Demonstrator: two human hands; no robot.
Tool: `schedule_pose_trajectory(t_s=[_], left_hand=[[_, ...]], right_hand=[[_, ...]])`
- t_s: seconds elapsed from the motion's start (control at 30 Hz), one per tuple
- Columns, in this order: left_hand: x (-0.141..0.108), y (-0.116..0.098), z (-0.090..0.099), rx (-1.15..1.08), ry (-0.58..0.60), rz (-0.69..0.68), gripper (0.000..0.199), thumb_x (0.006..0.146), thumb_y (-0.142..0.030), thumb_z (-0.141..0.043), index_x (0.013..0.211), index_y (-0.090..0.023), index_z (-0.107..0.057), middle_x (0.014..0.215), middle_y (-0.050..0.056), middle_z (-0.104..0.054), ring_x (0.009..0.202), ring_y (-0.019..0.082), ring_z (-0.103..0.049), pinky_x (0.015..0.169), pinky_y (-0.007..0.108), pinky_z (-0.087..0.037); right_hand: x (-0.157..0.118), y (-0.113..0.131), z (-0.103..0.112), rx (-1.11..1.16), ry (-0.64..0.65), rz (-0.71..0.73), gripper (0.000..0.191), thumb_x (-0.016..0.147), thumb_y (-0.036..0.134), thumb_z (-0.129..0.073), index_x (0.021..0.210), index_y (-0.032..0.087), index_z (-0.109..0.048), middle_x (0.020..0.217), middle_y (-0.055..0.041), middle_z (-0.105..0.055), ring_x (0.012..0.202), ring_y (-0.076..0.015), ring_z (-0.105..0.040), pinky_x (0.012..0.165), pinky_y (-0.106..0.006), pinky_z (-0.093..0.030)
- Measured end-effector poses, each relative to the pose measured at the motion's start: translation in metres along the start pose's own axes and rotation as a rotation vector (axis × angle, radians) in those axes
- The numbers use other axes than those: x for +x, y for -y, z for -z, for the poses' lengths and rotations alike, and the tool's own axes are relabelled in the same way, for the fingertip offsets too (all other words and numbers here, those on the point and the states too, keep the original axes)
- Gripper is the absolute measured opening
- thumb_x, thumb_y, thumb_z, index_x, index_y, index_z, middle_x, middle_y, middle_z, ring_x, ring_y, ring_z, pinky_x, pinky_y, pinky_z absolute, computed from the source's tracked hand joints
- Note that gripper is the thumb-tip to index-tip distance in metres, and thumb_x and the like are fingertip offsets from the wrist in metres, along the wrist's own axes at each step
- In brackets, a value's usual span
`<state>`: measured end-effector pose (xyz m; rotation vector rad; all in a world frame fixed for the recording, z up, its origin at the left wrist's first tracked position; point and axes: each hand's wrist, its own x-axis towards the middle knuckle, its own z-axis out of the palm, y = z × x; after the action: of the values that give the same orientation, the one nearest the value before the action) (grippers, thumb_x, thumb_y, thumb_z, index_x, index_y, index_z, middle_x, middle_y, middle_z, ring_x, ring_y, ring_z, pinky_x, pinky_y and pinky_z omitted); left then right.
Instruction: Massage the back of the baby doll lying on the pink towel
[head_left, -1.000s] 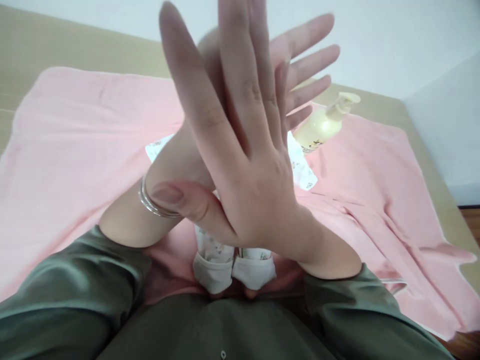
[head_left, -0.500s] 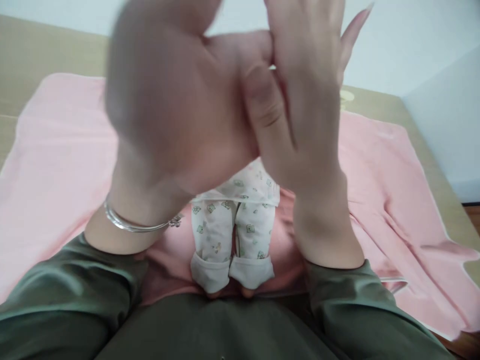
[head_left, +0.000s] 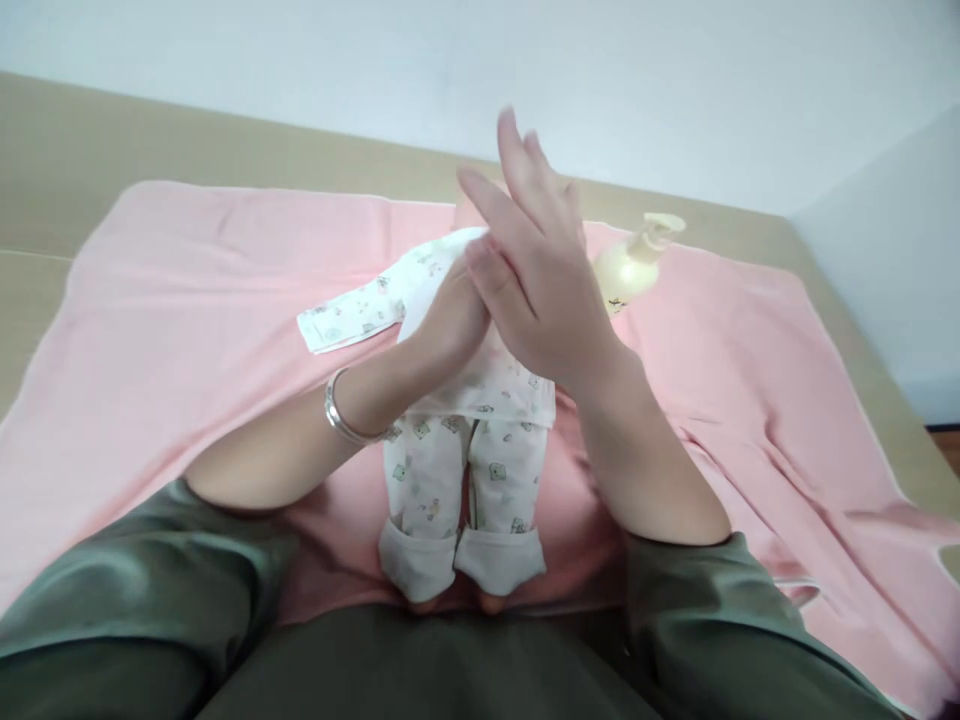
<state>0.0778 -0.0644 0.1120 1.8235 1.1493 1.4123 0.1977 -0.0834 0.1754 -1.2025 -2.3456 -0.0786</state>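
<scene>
My left hand (head_left: 454,310) and my right hand (head_left: 551,290) are pressed palm to palm above a small clothed figure. The right hand's fingers are stretched out, pointing up and to the left. Much of the left hand is hidden behind the right, and its fingers are hard to make out. A silver bangle (head_left: 337,408) circles the left wrist. Below the hands lies a white printed top (head_left: 442,265) with one sleeve spread to the left. White printed trousers (head_left: 427,475) with folded cuffs cover the legs. The head is hidden behind my hands.
A pink cloth (head_left: 210,270) lies spread under the figure on a wooden surface (head_left: 105,120). Right of my hands is a pale yellow pump bottle (head_left: 628,268). A white wall (head_left: 375,60) stands behind.
My joined hands have moved down and away from the camera. The printed sleeve and the pump bottle now show more fully, and the right hand's palm presses across the left.
</scene>
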Motion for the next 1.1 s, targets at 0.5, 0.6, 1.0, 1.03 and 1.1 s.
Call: schedule_pose_trajectory(t_s=[0.5, 0.6, 1.0, 1.03, 1.1], left_hand=[[0.019, 0.092, 0.002, 0.247, -0.214, 0.065, 0.032, 0.086, -0.013, -0.06, 0.111, -0.03, -0.073, 0.126, 0.006, -0.078, 0.126, 0.033, -0.067, 0.119, 0.052, -0.053], [0.017, 0.092, 0.003, 0.258, -0.212, 0.123, 0.03, 0.087, -0.014, -0.059, 0.109, -0.027, -0.075, 0.123, 0.008, -0.079, 0.121, 0.033, -0.069, 0.115, 0.053, -0.056], [0.012, 0.087, 0.013, 0.387, -0.084, 0.083, 0.043, 0.096, -0.019, -0.048, 0.126, -0.022, -0.079, 0.142, 0.005, -0.076, 0.139, 0.029, -0.067, 0.126, 0.048, -0.052], [0.011, 0.088, 0.014, 0.39, -0.077, 0.068, 0.042, 0.097, -0.019, -0.048, 0.126, -0.022, -0.079, 0.143, 0.006, -0.076, 0.139, 0.029, -0.067, 0.126, 0.047, -0.052], [0.01, 0.092, 0.015, 0.393, -0.075, 0.048, 0.043, 0.097, -0.019, -0.047, 0.126, -0.019, -0.078, 0.141, 0.008, -0.077, 0.137, 0.028, -0.068, 0.126, 0.045, -0.052]], right_hand=[[-0.007, -0.061, -0.083, 0.169, 0.21, -0.316, 0.062, 0.11, 0.037, -0.035, 0.165, 0.011, -0.044, 0.178, -0.0161, -0.034, 0.171, -0.0326, -0.026, 0.142, -0.062, -0.019], [-0.019, -0.039, -0.078, 0.109, 0.254, -0.308, 0.07, 0.109, 0.039, -0.039, 0.17, 0.004, -0.035, 0.181, -0.0203, -0.025, 0.171, -0.0395, -0.019, 0.14, -0.065, -0.021], [0.0, -0.049, -0.072, 0.063, 0.357, -0.312, 0.073, 0.109, 0.033, -0.044, 0.174, 0.006, -0.025, 0.184, -0.0141, -0.018, 0.173, -0.033, -0.014, 0.143, -0.059, -0.014], [-0.002, -0.045, -0.071, 0.042, 0.348, -0.345, 0.073, 0.11, 0.033, -0.044, 0.174, 0.004, -0.024, 0.183, -0.0173, -0.019, 0.173, -0.0348, -0.016, 0.143, -0.059, -0.016], [-0.011, -0.029, -0.07, -0.023, 0.322, -0.371, 0.071, 0.111, 0.033, -0.042, 0.172, 0.0, -0.027, 0.181, -0.0234, -0.023, 0.171, -0.0393, -0.021, 0.141, -0.06, -0.02]])
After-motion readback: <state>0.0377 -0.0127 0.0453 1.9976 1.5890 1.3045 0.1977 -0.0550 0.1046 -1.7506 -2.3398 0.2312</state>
